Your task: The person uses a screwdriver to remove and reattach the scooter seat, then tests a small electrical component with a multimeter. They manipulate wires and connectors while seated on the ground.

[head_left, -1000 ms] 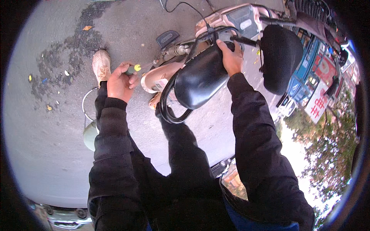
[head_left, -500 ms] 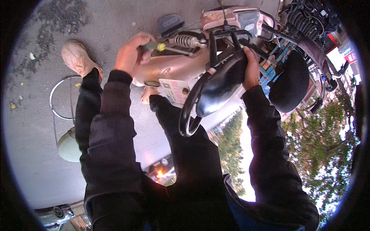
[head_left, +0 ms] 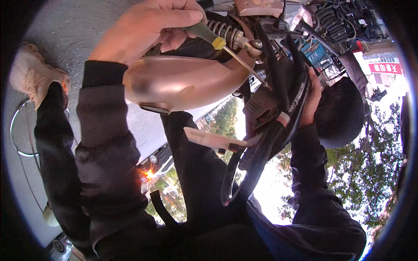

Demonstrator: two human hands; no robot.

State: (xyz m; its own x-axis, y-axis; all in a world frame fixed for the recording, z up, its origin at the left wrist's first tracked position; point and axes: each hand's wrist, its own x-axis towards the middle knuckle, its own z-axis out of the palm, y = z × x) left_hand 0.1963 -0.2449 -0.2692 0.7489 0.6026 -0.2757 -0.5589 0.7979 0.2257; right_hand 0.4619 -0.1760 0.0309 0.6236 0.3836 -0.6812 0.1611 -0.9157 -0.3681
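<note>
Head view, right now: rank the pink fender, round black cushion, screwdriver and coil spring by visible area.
1. Pink fender
2. Round black cushion
3. Screwdriver and coil spring: too alike to rank.

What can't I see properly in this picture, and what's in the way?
All in the head view:
Tip of the screwdriver: too small and lost among dark parts; I can't tell if it touches a screw.
Handle's back end: hidden inside the left hand.
Top of the left hand: cut off by the upper edge.
Right hand: some fingers are hidden by the black seat.
</note>
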